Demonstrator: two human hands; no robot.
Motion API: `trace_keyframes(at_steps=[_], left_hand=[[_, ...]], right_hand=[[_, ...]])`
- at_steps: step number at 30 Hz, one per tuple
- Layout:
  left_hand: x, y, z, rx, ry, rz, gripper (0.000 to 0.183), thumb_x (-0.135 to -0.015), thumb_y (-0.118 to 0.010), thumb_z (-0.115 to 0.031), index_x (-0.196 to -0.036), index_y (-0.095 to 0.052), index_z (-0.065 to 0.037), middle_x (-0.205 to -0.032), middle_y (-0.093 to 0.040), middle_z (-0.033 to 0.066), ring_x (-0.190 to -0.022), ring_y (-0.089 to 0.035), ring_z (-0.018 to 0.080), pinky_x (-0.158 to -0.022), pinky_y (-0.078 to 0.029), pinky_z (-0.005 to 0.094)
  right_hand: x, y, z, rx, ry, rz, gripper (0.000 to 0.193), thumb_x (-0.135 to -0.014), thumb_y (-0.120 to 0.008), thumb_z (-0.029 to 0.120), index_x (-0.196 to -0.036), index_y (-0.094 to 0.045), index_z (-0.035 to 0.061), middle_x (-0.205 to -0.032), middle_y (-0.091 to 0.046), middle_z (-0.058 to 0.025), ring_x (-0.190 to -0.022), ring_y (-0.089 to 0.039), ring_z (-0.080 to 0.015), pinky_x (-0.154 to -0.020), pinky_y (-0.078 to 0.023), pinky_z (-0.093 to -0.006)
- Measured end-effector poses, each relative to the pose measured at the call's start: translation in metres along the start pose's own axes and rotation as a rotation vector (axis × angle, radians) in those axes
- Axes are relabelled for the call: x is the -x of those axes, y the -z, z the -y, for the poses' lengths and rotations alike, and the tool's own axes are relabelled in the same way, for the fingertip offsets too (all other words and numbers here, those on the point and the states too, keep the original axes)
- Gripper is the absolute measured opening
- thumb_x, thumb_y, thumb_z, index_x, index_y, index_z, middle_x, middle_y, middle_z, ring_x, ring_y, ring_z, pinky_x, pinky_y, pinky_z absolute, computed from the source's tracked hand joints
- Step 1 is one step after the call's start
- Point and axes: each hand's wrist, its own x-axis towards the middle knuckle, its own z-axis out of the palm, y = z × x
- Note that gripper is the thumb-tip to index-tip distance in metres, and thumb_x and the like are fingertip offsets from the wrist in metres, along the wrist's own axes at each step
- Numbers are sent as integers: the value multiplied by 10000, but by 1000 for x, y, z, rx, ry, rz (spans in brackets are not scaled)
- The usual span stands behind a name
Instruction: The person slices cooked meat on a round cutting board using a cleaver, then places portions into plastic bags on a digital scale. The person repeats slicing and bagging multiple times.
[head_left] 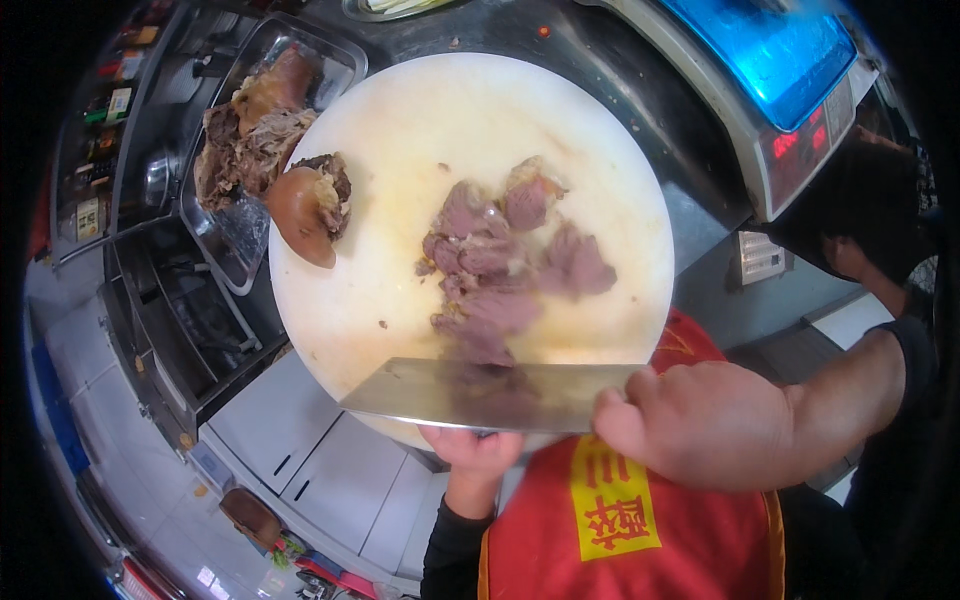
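Head view: sliced meat [480,258] lies from the centre of the round white board [400,120] toward 6 o'clock; likely soft, light and slippery, best supported from beneath. The right hand [705,420], at 4 o'clock, is closed around the handle end of a cleaver [470,395], presumably stiff and heavy. The left hand [475,447], at 6 o'clock, is partly hidden behind the blade; its hold cannot be told. A metal counter [500,25] supports a scale [690,60] at 2 o'clock; floor tiles [150,500] show at 8 o'clock.

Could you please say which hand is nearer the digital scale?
Right: in view, the right hand is below the digital scale; the left hand, farther off, below-left.
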Motion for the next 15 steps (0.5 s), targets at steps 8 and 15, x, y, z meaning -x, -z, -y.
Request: trace_keyframes(at_steps=[8, 15], left_hand=[[2, -2, 2, 48, 53, -60, 382, -685, -674, -214, -1016, -558, -63, -1108, -505, 169, -1020, -454, 397, -873, -363, 460], [-1, -4, -2, 25, 6, -111, 371, -704, -634, -221, -1007, -532, -32, -1052, -475, 181, -951, -458, 331, -824, -384, 411]], right_hand=[[-37, -14, -4, -70, -56, 47, 168, -770, -529, 52, -885, -421, -8, -745, -567, -189, -649, -613, -306, -528, -493, -330], [11, -24, -19, 91, -95, 51, 158, -802, -506, 93, -886, -413, -3, -683, -548, -130, -579, -598, -266, -466, -475, -310]])
